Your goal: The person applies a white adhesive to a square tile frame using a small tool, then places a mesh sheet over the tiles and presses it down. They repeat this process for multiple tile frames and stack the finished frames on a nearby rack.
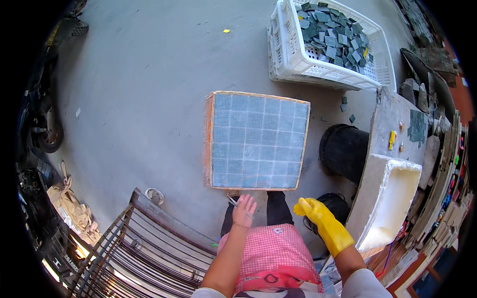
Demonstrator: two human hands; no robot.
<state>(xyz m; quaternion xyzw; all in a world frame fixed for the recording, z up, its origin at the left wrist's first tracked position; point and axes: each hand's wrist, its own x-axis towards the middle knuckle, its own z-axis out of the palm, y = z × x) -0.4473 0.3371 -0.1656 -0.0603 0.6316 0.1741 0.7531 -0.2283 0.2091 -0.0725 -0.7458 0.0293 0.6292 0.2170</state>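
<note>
Fingers stretched forward, my bare left hand (244, 210) keeps a thin grey metal tool (232, 200) across it; the tool's exact kind is unclear. Just beyond that hand is a square panel (258, 141) with a fine blue-grey grid, pale crossing lines and a light brown rim. Orange fringe shows along the panel's left side. My right hand (318, 214) wears a yellow rubber glove and is raised off the panel's near right corner, apart from it. Its fingers are bent together; whatever may be inside them is hidden.
Far right, stacked white plastic crates (325, 67) hold many dark stone tile pieces (332, 37). A black bucket (343, 149) stands beside a grey slab bearing a white foam box (387, 203) and a yellow-handled tool (392, 140). A metal rack (134, 248) sits near left.
</note>
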